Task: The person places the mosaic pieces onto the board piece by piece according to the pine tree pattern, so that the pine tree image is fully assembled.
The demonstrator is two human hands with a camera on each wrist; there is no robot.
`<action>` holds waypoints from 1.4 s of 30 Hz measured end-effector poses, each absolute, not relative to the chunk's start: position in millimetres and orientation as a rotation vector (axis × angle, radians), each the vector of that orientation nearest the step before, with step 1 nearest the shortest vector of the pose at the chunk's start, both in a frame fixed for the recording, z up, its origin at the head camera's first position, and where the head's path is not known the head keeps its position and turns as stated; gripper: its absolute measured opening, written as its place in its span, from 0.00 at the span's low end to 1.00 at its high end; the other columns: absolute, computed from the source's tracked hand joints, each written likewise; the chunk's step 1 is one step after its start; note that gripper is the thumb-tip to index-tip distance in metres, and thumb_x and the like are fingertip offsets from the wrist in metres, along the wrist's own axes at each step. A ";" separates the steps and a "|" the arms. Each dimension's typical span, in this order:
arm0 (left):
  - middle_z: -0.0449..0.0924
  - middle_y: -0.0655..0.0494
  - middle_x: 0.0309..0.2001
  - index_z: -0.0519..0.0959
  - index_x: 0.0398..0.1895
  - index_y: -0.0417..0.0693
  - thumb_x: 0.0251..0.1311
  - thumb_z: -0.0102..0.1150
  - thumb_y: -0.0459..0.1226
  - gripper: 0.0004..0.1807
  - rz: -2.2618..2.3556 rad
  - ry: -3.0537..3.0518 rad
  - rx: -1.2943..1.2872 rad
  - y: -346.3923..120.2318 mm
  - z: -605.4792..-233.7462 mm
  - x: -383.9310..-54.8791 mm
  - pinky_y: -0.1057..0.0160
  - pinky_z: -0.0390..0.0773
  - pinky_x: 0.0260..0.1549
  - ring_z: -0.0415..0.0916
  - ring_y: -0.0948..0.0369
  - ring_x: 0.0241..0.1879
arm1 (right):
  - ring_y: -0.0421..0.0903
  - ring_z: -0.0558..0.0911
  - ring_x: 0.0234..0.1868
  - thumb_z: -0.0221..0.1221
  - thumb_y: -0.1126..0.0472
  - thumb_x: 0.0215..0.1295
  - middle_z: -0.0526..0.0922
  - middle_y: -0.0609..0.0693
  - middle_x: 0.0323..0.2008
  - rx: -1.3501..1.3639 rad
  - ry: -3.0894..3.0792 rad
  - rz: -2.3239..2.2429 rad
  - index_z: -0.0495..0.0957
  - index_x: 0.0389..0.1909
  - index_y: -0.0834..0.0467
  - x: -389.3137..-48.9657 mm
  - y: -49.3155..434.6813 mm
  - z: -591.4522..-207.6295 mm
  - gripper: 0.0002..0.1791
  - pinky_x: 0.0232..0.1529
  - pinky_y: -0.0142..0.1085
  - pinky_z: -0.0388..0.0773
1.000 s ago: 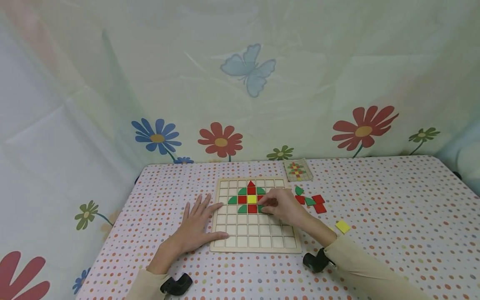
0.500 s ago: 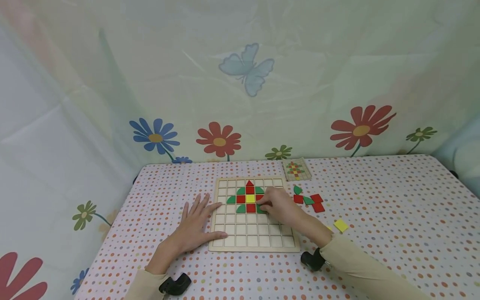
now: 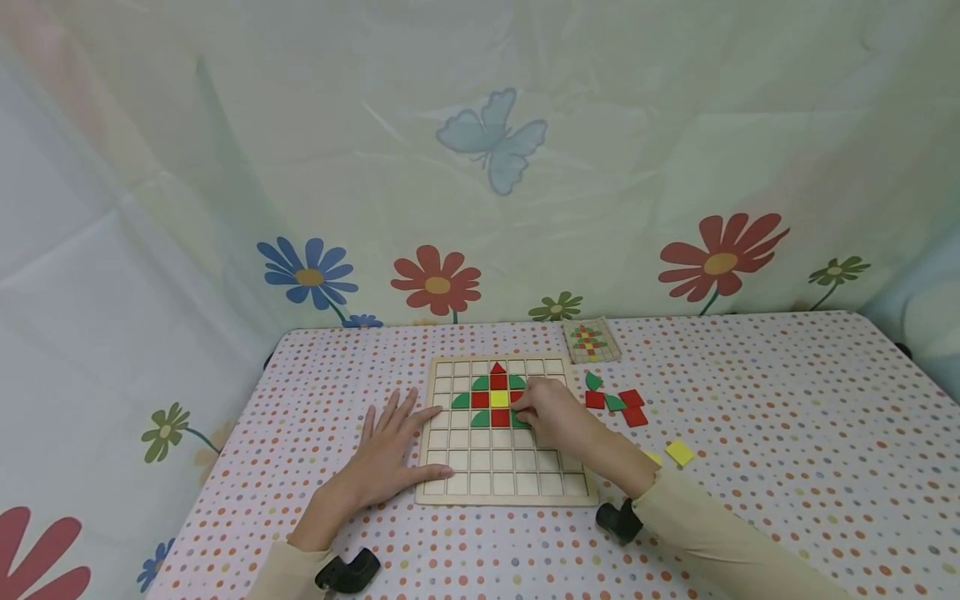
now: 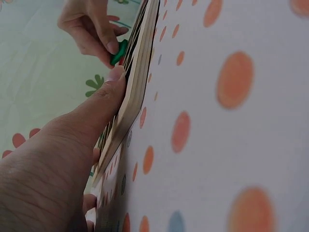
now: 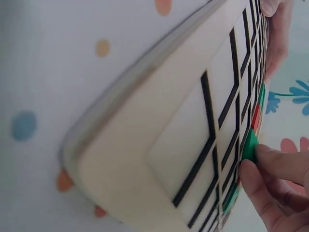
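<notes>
A square wooden grid board (image 3: 480,461) lies on the table, with red, green and yellow tiles set in its upper middle around a yellow square tile (image 3: 499,399). My left hand (image 3: 382,462) rests along the board's left edge with fingers spread, its thumb on the rim. Over the right side of the pattern, my right hand (image 3: 558,419) pinches a green tile (image 5: 250,146) between thumb and index finger. That tile is tilted against the board in the right wrist view. My right hand covers part of the pattern and some cells.
Right of the board lie loose tiles: green rounded ones (image 3: 615,403), red squares (image 3: 634,416) and yellow squares (image 3: 680,453). A pattern card (image 3: 592,341) showing a tree-like design lies behind the board's right corner. A flowered curtain (image 3: 337,150) hangs behind the table.
The right hand stays at the pattern's right side, its fingertips shifting only slightly. The left hand keeps its place on the board edge. The head view has drifted a little.
</notes>
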State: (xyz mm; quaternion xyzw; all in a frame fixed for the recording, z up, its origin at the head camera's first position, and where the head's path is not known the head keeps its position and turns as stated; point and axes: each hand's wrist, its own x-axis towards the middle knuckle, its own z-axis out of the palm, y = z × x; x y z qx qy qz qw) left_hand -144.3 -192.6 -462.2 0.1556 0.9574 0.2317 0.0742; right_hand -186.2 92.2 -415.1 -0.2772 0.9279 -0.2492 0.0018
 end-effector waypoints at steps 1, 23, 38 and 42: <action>0.39 0.46 0.85 0.63 0.81 0.62 0.58 0.64 0.70 0.51 0.690 2.876 0.466 -192.5 -462.2 -144.5 0.31 0.26 0.75 0.26 0.45 0.84 | 0.48 0.83 0.36 0.70 0.75 0.62 0.80 0.52 0.31 -0.860 2.913 -0.753 0.89 0.41 0.71 -185.2 90.8 -413.6 0.07 0.34 0.30 0.83; 0.40 0.45 0.85 0.63 0.81 0.62 0.57 0.63 0.70 0.51 0.688 2.874 0.467 -191.2 -462.4 -144.4 0.30 0.26 0.75 0.27 0.44 0.84 | 0.46 0.84 0.43 0.67 0.71 0.68 0.87 0.52 0.44 -0.809 2.758 -1.073 0.87 0.51 0.65 -176.9 164.8 -406.8 0.12 0.45 0.40 0.85; 0.40 0.45 0.85 0.64 0.81 0.61 0.58 0.65 0.69 0.50 0.699 2.874 0.469 -192.2 -462.6 -144.2 0.30 0.26 0.75 0.27 0.44 0.84 | 0.47 0.76 0.36 0.72 0.72 0.61 0.82 0.60 0.46 -0.525 2.916 -0.919 0.85 0.54 0.68 -185.6 214.9 -414.4 0.19 0.30 0.31 0.75; 0.40 0.45 0.85 0.64 0.80 0.62 0.57 0.64 0.70 0.50 0.694 2.883 0.468 -191.6 -462.6 -144.9 0.30 0.27 0.75 0.28 0.44 0.84 | 0.46 0.76 0.36 0.71 0.72 0.62 0.82 0.59 0.45 -0.517 2.903 -0.895 0.83 0.54 0.71 -187.9 211.9 -415.2 0.19 0.32 0.33 0.75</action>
